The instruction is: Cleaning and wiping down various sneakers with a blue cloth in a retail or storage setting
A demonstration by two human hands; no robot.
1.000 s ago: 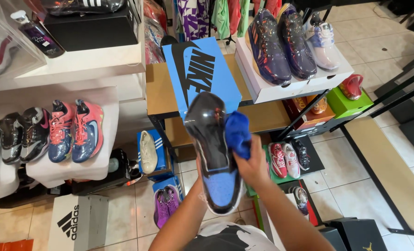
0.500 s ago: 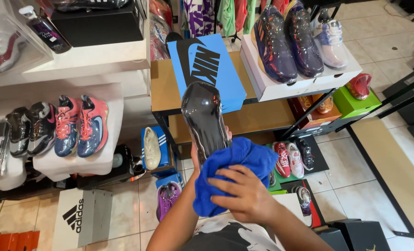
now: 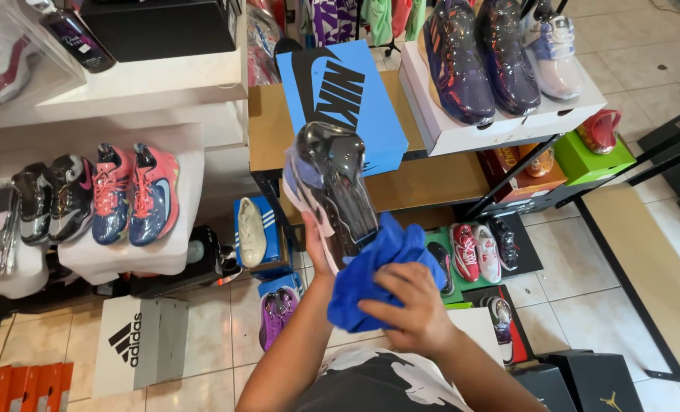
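Left hand (image 3: pixel 315 248) grips wrapped shoe (image 3: pixel 332 187) — shelves (image 3: pixel 401 183) behind.

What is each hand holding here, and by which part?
Left hand grips the plastic-wrapped sneaker from beneath, near its lower end. Right hand presses a bunched blue cloth against it.

My left hand (image 3: pixel 315 248) holds up 1 shiny wrapped sneaker (image 3: pixel 332 187), sole side toward me, toe pointing up. My right hand (image 3: pixel 408 305) presses a blue cloth (image 3: pixel 378 275) against its lower end, probably the heel. Behind it sits a blue shoebox (image 3: pixel 347 103).
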